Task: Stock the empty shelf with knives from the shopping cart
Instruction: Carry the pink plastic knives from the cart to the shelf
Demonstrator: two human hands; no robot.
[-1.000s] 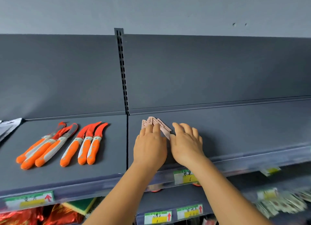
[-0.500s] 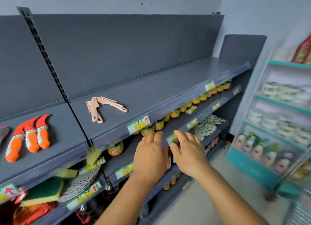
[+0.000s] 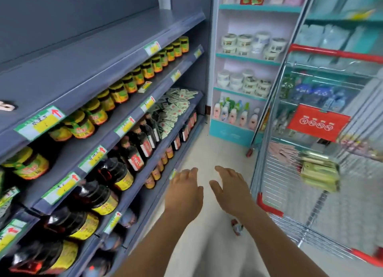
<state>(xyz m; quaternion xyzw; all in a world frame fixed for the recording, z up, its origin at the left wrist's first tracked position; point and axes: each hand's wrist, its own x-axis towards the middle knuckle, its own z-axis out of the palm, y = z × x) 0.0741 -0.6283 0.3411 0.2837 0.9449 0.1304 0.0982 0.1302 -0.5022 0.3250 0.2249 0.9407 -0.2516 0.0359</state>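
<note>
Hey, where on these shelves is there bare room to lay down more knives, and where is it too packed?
The top gray shelf is bare along most of its length, from the pale item at its left edge to its far end. The shelves below are crowded: yellow-labelled jars, then dark bottles and sachets. Both hands, left hand and right hand, hold nothing.

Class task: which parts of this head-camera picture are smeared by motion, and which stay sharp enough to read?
Head view: the shopping cart and its contents smear badly; near bottles at lower left blur too; both hands and the far white jars stay fairly sharp.
</note>
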